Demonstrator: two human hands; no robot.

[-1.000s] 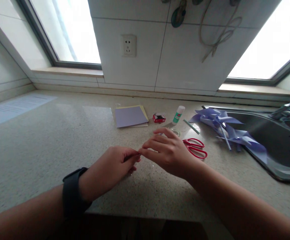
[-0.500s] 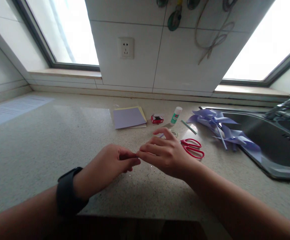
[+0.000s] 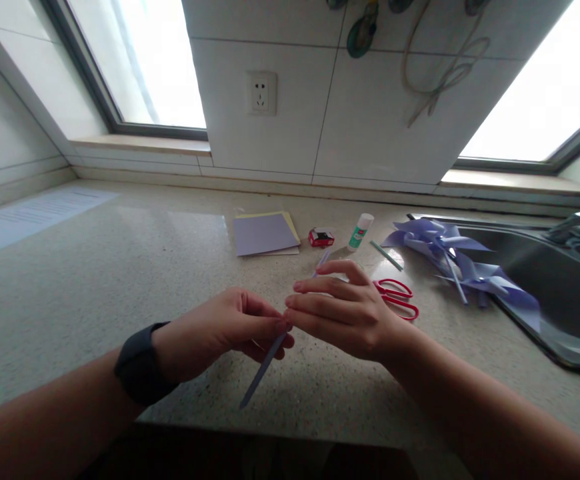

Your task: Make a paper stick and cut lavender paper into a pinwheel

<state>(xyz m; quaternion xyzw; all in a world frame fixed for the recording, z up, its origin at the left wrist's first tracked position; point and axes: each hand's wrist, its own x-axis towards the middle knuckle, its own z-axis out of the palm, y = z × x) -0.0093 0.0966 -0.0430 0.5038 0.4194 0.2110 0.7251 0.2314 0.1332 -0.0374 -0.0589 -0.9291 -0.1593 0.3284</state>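
A thin light-purple paper stick [image 3: 263,373] runs slantwise between my hands, its lower end pointing down toward the counter's front edge and its upper end showing beyond my right fingers. My left hand [image 3: 243,325], with a dark band on the wrist, pinches the stick between thumb and fingers. Fingertips of my right hand [image 3: 345,307] meet the left fingertips at the stick's middle; the right thumb is hidden. Close behind the right hand lie red-handled scissors [image 3: 395,298], their blades covered by the hand.
Behind the hands are stacked purple and yellow paper sheets [image 3: 265,235], a small red box [image 3: 321,237], a glue stick [image 3: 361,232] and a green strip [image 3: 387,256]. Purple pinwheels [image 3: 440,247] lie by the sink [image 3: 560,333] at right. A printed sheet [image 3: 40,217] lies far left.
The lower length of the purple stick has come into sight below my left fingers. More of its upper end shows too. Both hands remain together; the view has shifted slightly.
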